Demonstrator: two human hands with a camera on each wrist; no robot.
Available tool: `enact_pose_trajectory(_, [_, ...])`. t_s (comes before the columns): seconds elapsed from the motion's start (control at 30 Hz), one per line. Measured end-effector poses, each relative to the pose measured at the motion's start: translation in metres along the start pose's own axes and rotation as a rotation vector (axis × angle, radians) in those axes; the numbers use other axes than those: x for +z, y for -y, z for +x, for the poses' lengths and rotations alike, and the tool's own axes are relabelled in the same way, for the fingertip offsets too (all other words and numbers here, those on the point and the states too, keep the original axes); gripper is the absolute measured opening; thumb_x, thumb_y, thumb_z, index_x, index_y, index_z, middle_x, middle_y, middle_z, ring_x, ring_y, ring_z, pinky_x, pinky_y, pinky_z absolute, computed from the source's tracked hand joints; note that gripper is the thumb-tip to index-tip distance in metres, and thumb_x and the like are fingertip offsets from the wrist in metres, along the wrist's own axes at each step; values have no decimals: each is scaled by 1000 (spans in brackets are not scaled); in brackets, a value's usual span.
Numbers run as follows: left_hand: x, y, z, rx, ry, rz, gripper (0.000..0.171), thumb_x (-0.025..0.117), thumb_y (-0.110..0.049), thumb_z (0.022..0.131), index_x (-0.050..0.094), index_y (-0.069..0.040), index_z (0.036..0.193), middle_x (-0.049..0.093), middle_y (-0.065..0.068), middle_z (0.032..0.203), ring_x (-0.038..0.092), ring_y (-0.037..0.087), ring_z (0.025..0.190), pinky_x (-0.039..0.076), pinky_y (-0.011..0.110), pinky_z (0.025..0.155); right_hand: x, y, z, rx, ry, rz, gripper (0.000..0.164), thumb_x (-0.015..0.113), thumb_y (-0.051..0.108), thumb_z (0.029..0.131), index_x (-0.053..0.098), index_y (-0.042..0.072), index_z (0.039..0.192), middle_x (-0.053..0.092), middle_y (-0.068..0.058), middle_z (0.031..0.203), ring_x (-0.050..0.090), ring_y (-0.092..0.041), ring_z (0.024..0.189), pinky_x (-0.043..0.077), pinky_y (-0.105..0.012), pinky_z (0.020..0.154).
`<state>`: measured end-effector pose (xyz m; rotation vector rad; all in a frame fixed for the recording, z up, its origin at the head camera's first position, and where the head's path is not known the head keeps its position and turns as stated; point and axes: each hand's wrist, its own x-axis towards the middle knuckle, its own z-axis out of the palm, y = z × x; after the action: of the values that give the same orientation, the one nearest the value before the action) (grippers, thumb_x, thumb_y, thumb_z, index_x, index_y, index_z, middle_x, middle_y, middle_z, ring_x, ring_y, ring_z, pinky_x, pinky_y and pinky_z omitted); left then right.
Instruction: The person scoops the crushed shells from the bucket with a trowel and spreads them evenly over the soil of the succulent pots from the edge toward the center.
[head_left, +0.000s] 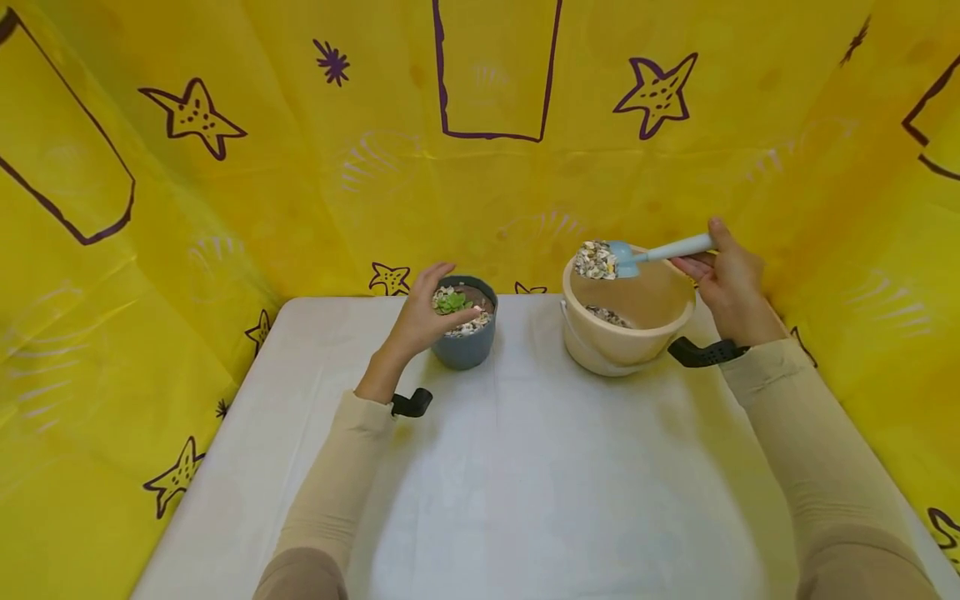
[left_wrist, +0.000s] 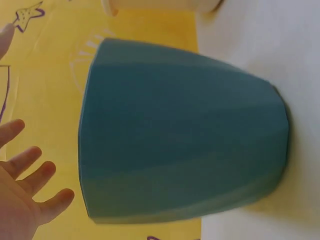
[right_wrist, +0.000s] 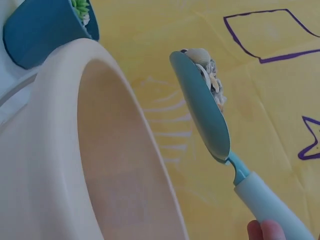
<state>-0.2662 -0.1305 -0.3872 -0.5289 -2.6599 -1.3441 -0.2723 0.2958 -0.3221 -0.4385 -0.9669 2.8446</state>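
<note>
My right hand point(head_left: 731, 279) grips the pale handle of a small blue garden trowel point(head_left: 678, 247). Its scoop carries a heap of mixed pebbles point(head_left: 596, 260) above the rim of a cream bucket point(head_left: 626, 354). More pebbles point(head_left: 607, 316) lie at the bottom of that bucket. To the left stands a blue-grey flower pot point(head_left: 465, 352) with a green succulent point(head_left: 453, 301) and pebbles around part of it; brown soil shows at the back. My left hand point(head_left: 420, 315) is at the pot's left side, thumb and fingers spread; whether it touches the rim I cannot tell.
Both containers stand near the back edge of a white-covered table point(head_left: 510, 483). A yellow curtain point(head_left: 495, 192) with drawn starfish hangs behind and along both sides. Each wrist carries a black camera mount point(head_left: 412, 402). The bucket's handle point(head_left: 592, 360) hangs down its front.
</note>
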Motion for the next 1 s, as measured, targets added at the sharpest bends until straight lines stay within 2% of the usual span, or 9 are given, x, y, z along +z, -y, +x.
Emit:
enact_pose_trajectory(0.2, [-9, 9, -3, -43, -7, -2, 91, 79, -45, 78, 34, -17, 152, 19, 12, 161, 21, 36, 148, 27, 63, 114, 8, -9, 1, -20, -9, -71, 25, 72, 20, 86, 60, 3, 100, 61, -17, 84, 72, -32, 73, 60, -44, 65])
enact_pose_trajectory(0.57, [-17, 33, -8, -122, 21, -16, 97, 79, -47, 78, 24, -23, 155, 10, 8, 164, 12, 32, 152, 21, 65, 116, 22, -31, 1, -16, 12, -91, 28, 71, 22, 88, 56, 4, 104, 59, -19, 94, 73, -31, 74, 60, -41, 69])
enact_pose_trajectory(0.7, [-18, 40, -10, -158, 30, -32, 100, 79, -45, 78, 21, -23, 156, 10, 7, 164, 16, 32, 151, 22, 64, 116, 33, -43, 4, -19, -22, -117, 31, 72, 23, 87, 55, 5, 106, 61, -18, 91, 73, -29, 72, 60, -41, 68])
enact_pose_trajectory(0.83, [-18, 49, -9, -162, 37, -51, 102, 80, -42, 79, 18, -21, 157, 13, 6, 164, 21, 31, 148, 24, 63, 115, 42, -51, 7, -18, -31, -129, 30, 70, 24, 88, 55, 6, 107, 60, -17, 92, 72, -28, 70, 60, -40, 66])
enact_pose_trajectory(1.0, [-18, 59, -10, -182, 37, -78, 104, 80, -39, 79, 14, -22, 158, 17, 5, 163, 21, 30, 148, 23, 61, 117, 51, -61, 9, 8, -48, -141, 27, 70, 25, 89, 59, 8, 106, 58, -17, 96, 71, -28, 72, 60, -40, 69])
